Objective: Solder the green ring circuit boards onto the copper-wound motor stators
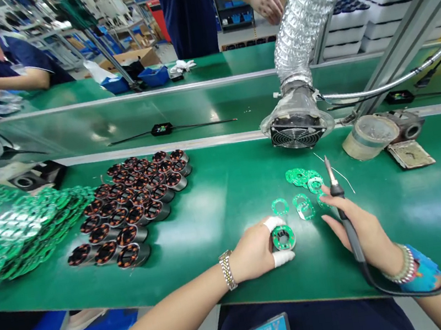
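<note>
My left hand [259, 248], with white tape on thumb and finger, is wrapped round a motor stator. A green ring circuit board [283, 238] lies on top of that stator. My right hand [360, 229] carries a soldering iron [344, 212] lying across it, tip pointing up and away. Thumb and index finger of this hand reach towards loose green ring boards [305, 208] on the bench. I cannot tell whether the fingertips touch one. A small overlapping group of boards [298, 176] lies just beyond. Thin solder wire [343, 178] rests behind the iron's tip.
Rows of copper-wound stators [126, 202] stand left of centre. Piled green boards [26, 235] cover the far left. A fume extractor fan [296, 130] hangs over the bench. At right are a round container [370, 137] and a sponge tray [410, 154]. Other people work across the bench.
</note>
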### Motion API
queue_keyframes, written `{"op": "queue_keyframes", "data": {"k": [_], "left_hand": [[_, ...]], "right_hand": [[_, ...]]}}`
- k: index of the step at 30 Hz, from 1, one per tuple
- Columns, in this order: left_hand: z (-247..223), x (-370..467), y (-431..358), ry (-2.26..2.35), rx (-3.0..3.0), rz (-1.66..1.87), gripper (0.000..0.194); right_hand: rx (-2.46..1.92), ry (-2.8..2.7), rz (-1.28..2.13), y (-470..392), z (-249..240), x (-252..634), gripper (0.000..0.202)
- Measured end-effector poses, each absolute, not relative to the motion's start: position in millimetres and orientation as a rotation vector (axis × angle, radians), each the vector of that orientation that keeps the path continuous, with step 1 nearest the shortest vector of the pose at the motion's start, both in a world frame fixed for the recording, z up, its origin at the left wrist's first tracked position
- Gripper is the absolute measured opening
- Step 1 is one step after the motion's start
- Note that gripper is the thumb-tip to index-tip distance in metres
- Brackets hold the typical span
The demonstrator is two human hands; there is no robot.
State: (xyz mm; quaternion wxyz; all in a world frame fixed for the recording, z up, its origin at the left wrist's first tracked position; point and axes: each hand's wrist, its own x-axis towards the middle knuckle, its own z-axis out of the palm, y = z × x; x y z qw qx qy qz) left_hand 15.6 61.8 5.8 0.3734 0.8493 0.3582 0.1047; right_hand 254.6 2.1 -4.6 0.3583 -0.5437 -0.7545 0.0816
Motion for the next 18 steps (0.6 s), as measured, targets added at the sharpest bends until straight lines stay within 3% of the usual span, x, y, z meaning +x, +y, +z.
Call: {"op": "queue_keyframes", "data": {"k": [3, 6, 11, 18], "left_hand": [[7, 14, 127, 1.151, 2.117, 0.401, 0.036], [12, 11, 220, 1.642, 2.076, 0.53, 0.045], [7, 25, 349, 1.864, 2.039, 0.577, 0.053], [-19, 45, 372, 1.966, 2.076, 0.466, 0.067]], "right_hand": [[-1.299, -2.149, 0.218, 11, -12, 262, 0.038], [-1.22, -2.245, 0.183, 20, -20, 258, 0.035], [-1.278, -2.216, 0.045, 26, -29, 251, 0.03], [-1.349, -2.244, 0.036, 20, -46, 257, 0.029]]}}
